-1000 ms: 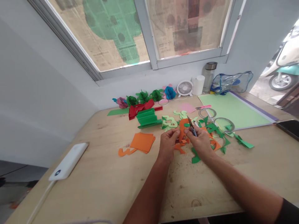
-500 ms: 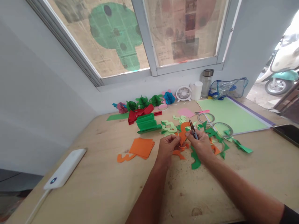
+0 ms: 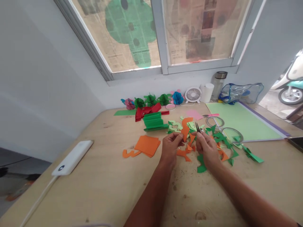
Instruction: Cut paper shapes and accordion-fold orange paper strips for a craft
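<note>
An upright, curvy-edged orange paper piece (image 3: 185, 128) is pinched between the thumb and finger of my left hand (image 3: 171, 145). Just to its right, my right hand (image 3: 208, 147) is closed on small scissors (image 3: 198, 127), whose blades point up and away from me. A smaller orange scrap (image 3: 192, 138) shows between the hands, near the right fingertips; whether they touch it I cannot tell. Orange and green offcuts (image 3: 184, 154) lie on the wooden table under and around both hands. Left of my left hand rests a stack of orange paper squares (image 3: 147, 145), beside a wavy orange cut-out (image 3: 130, 154).
Folded green paper (image 3: 153, 121) and red paper (image 3: 148, 110) lie beyond my left hand. Paper flowers, a small fan (image 3: 193, 94) and a bottle (image 3: 219, 85) stand along the wall. Tape rings (image 3: 229, 135) and a light green sheet (image 3: 253, 124) are at right, a white power bank (image 3: 73, 157) at left.
The camera view has shifted, moving the scene rightward. My right hand has drawn away from the orange piece, opening a gap between the scissors and the paper. My left hand still holds the piece.
</note>
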Motion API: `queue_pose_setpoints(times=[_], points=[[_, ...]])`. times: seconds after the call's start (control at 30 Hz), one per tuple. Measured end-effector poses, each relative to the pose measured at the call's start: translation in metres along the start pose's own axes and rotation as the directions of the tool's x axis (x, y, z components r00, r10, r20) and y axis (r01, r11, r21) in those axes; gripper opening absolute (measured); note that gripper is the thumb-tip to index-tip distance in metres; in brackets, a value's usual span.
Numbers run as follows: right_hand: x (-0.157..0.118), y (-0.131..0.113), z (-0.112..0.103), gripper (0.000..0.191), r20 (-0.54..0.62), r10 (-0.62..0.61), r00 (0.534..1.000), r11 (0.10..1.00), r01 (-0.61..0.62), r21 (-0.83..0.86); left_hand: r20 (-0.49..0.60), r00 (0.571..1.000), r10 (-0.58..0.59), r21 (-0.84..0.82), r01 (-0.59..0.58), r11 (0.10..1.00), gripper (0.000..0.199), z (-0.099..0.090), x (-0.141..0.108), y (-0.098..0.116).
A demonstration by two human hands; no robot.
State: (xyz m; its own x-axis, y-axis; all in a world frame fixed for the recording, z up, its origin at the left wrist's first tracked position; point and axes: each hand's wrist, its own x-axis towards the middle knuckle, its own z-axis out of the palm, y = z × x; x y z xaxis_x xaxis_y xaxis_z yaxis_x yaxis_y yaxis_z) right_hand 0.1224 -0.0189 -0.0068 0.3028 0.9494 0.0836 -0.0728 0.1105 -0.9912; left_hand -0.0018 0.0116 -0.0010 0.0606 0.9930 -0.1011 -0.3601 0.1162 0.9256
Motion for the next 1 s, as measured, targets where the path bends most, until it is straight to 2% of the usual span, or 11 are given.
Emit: queue_pose_setpoints(times=[0.13, 0.3, 1.0], points=[[-0.006, -0.001, 0.005, 0.047, 0.087, 0.066, 0.994, 0.997, -0.063, -0.042, -0.076, 0.997, 0.029, -0.067, -0.034, 0.997, 0.025, -0.001, 0.005, 0.001], [-0.011, 0.004, 0.013, 0.055, 0.137, 0.117, 0.984, 0.989, -0.102, -0.106, -0.117, 0.992, 0.053, -0.117, -0.067, 0.991, 0.024, -0.001, 0.006, 0.002], [-0.013, 0.01, 0.015, 0.047, 0.207, 0.11, 0.972, 0.994, -0.103, -0.047, -0.106, 0.992, 0.062, -0.149, -0.077, 0.986, 0.022, 0.006, 0.001, 0.001]])
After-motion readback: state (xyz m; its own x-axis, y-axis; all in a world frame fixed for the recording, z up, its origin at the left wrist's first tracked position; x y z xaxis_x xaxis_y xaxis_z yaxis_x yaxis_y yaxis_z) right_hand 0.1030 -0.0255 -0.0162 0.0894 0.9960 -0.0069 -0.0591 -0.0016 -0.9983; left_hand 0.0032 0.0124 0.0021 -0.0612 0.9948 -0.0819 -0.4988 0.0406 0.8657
